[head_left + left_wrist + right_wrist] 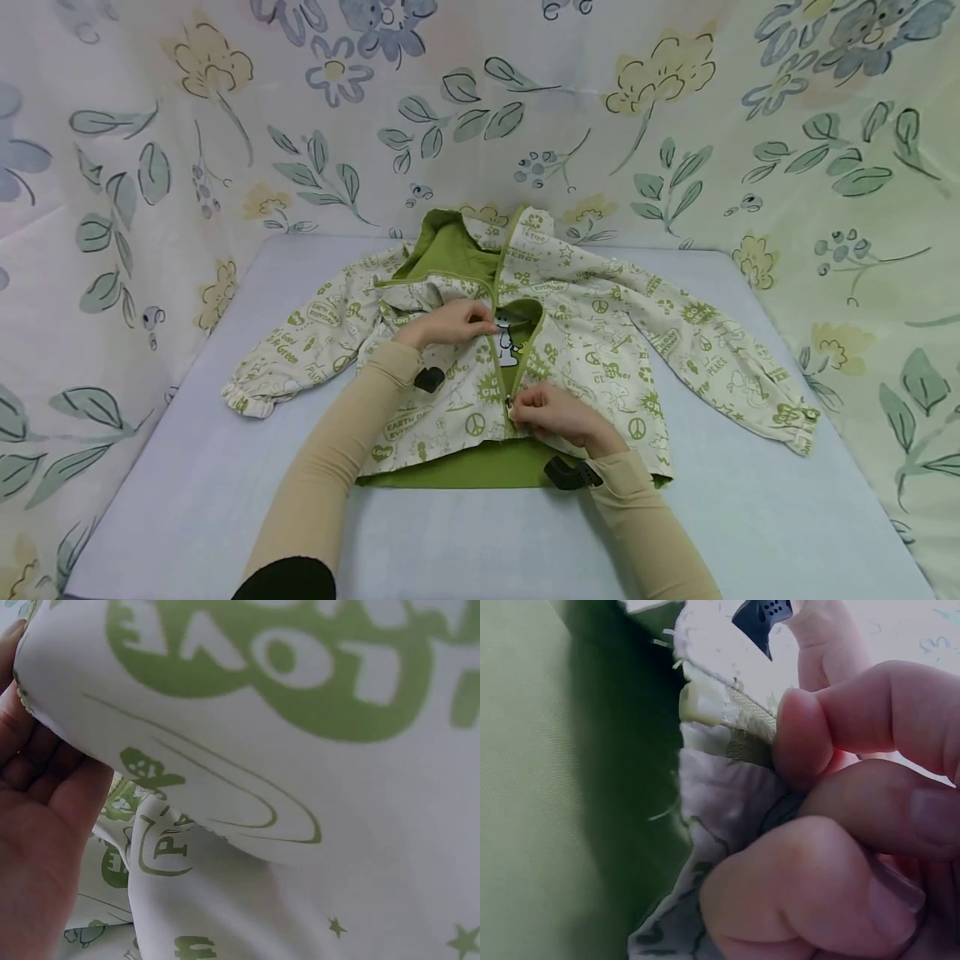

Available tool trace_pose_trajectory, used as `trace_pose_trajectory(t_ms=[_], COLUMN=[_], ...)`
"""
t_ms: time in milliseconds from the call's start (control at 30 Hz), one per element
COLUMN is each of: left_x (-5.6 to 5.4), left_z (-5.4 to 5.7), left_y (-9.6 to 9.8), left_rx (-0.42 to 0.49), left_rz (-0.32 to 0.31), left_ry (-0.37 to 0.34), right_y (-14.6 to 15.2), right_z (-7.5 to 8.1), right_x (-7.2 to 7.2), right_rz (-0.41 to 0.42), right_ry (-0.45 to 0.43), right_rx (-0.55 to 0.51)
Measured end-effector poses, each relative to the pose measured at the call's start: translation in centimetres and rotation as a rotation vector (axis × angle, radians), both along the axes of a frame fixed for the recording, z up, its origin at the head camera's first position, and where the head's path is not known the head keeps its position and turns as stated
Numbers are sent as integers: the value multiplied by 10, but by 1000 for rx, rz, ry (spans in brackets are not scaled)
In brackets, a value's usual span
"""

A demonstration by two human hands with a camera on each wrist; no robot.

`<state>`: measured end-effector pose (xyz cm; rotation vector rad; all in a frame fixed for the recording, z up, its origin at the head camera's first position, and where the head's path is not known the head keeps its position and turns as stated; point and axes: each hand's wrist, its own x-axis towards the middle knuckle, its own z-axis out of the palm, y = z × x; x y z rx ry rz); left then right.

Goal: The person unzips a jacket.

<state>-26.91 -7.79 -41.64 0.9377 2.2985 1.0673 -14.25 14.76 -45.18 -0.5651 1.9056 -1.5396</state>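
A white jacket with green print (pixel 600 342) lies spread on the table, sleeves out to both sides. Its green inside (pixel 457 254) shows at the neck, and a cartoon dog print (pixel 507 346) shows in the front gap. My left hand (pixel 450 323) grips the left front edge at chest height, lifting the cloth in the left wrist view. Low on the front, near the hem, my right hand (pixel 558 414) pinches the zipper's lower end. The pale zipper end piece (pixel 701 703) sits beside those fingertips in the right wrist view. The two zipper edges meet there and part above.
A pale cloth covers the table (pixel 187 500). Floral curtains (pixel 480 125) rise behind it and at both sides. A green layer (pixel 465 467) extends below the jacket's front hem. Dark wrist straps (pixel 572 473) are on both arms.
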Motion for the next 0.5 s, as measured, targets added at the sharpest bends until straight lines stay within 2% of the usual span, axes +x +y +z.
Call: trace_pose_trajectory(t_ms=[267, 500], left_x=[-2, -4], left_z=[0, 0], left_y=[-1, -1], left_rx=[11, 15], left_rz=[35, 98], left_ry=[16, 14], right_y=[1, 1], right_z=[-4, -6], right_x=[0, -1], right_rz=[2, 18], right_ry=[-33, -48], right_rx=[-8, 10])
